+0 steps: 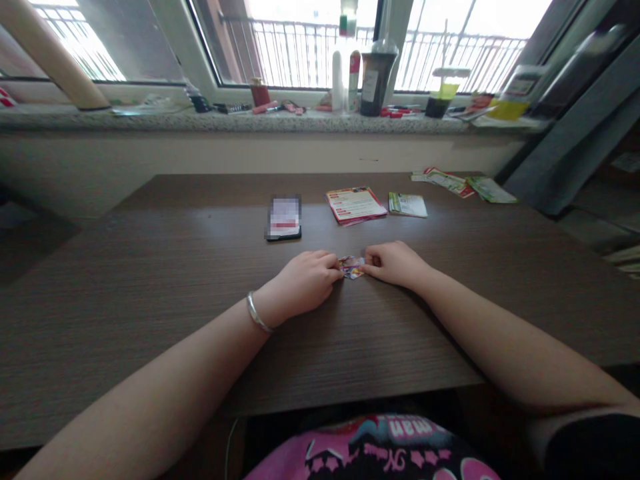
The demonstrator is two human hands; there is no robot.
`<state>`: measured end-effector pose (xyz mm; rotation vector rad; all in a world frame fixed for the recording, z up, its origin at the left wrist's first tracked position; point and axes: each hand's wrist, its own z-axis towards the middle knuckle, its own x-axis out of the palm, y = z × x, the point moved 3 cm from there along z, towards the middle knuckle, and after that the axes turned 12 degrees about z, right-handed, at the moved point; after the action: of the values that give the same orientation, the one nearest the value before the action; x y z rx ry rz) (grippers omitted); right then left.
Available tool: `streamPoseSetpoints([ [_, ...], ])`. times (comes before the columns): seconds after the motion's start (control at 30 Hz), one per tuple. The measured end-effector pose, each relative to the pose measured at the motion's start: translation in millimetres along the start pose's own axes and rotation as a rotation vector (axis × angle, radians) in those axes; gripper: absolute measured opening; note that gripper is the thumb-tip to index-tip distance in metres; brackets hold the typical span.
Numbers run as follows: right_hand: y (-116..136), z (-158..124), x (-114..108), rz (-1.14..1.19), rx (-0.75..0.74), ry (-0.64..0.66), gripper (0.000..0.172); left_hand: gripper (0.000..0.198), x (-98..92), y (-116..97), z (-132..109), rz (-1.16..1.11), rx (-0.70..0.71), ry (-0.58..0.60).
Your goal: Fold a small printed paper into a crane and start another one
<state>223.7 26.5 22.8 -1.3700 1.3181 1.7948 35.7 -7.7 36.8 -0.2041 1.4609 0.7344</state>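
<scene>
A small, colourful printed paper or card piece [352,267] lies low over the brown table, between my two hands. My left hand [311,280], with a silver bangle at the wrist, pinches its left end. On the opposite side, the thumb and fingers of my right hand [393,263] are closed on its right edge. Fingertips cover both ends of the piece, and its print is too small to read. Beyond the hands lie a stack of red-bordered cards [356,204] and a smaller stack of green and white cards [408,205].
A phone-like dark flat object [284,219], its top blurred, lies left of the cards. More leaflets [447,183] are spread at the table's [150,267] back right. Cups, bottles and small items crowd the stone windowsill [225,122]. A grey curtain [560,147] hangs at right.
</scene>
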Motion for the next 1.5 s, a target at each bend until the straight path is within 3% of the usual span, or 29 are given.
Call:
streamPoseSetpoints([
  [0.33,-13.0,0.5,5.1,0.161,0.002,0.044,0.027,0.028,7.4,6.9,-2.9,-0.063,0.0,-0.056],
  [0.7,-8.2,-2.5,4.0,0.185,0.008,-0.02,0.02,0.026,7.9,4.9,-3.0,-0.026,-0.008,-0.019],
  [0.87,-7.2,-3.2,7.8,0.261,-0.079,-0.072,0.013,0.022,12.1,8.5,-3.0,-0.078,-0.019,-0.051],
  [1.0,-6.9,-3.2,7.0,0.24,-0.196,-0.197,0.027,0.021,13.5,9.3,-3.1,-0.07,0.014,-0.081],
  [1.1,-6.3,-2.9,8.3,0.182,-0.254,-0.221,0.039,0.02,12.6,7.8,-2.8,-0.036,0.032,-0.113],
  [1.5,-7.7,-3.0,14.3,0.212,-0.262,-0.199,0.036,0.027,13.7,8.9,-1.1,-0.184,-0.126,-0.204],
])
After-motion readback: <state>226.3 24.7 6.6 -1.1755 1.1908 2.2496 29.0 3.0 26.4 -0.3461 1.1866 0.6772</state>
